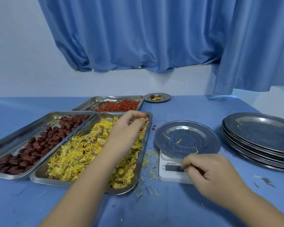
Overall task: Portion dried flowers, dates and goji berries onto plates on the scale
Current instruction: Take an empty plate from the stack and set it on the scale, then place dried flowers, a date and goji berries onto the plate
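Observation:
Three steel trays lie on the blue table: dark red dates [39, 145] at the left, yellow dried flowers [82, 153] in the middle, orange-red goji berries [121, 105] behind. My left hand [129, 126] hovers over the far end of the flower tray with curled fingers pinching a few goji berries. A round steel plate [187, 140] with a few yellow petals sits on the white scale [170, 171]. My right hand [208, 171], fingers curled, rests on the front of the scale beside its display; whether it holds anything is unclear.
A stack of steel plates [259, 140] stands at the right. A small filled plate [157, 97] sits at the back by the wall. Loose petals and a few goji berries [153, 128] lie scattered on the cloth around the scale. A blue curtain [154, 38] hangs behind.

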Available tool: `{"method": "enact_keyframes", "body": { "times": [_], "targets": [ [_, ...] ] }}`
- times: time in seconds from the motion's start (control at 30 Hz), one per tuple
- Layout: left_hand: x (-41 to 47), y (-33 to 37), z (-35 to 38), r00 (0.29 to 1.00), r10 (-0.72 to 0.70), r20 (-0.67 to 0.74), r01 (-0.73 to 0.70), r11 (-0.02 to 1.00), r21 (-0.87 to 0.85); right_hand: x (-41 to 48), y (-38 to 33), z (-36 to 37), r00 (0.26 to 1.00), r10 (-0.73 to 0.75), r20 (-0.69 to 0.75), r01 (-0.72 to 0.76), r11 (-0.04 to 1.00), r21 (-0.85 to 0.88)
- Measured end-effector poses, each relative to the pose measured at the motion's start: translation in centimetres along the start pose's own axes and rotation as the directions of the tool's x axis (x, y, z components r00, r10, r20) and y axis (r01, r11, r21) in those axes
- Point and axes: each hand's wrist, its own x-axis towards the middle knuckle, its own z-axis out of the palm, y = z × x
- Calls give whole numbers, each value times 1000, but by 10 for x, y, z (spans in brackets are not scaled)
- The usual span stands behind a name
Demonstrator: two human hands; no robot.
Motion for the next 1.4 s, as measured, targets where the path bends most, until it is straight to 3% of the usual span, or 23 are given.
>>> {"method": "enact_keyframes", "body": {
  "times": [0.1,0.23,0.33,0.4,0.53,0.63,0.7,0.9,1.07,1.17,1.4],
  "targets": [
    [15,-4,-44,998,65,-15,-57,949,311,-2,2,3,999,26,47,-28,999,39],
    [43,-12,-86,999,31,-27,-11,842,539,4,-1,5,998,7,64,-11,998,68],
    [56,-24,-91,983,-69,168,-72,704,707,1,-1,5,994,23,106,-29,998,59],
    [63,-33,-88,953,-143,268,-151,542,827,1,-1,3,993,36,110,-42,998,54],
    [71,-41,-84,925,-246,290,-177,396,901,2,3,-1,995,55,83,-60,997,51],
    [74,-42,-84,934,-237,269,-181,334,925,0,6,-1,994,64,90,-69,996,55],
    [75,-39,-86,947,-194,256,-165,388,907,0,5,-1,995,55,83,-61,996,66],
    [75,-25,-93,984,-76,160,-66,678,732,1,3,0,995,42,93,-48,997,65],
    [75,-11,-91,983,-124,134,53,896,441,1,2,-1,993,52,110,-60,996,67],
    [74,-10,-86,963,-219,156,157,929,336,2,2,-2,991,59,124,-68,995,70],
    [73,-15,-77,943,-289,166,206,897,390,3,3,-2,984,73,161,-84,995,62]
  ]
}}
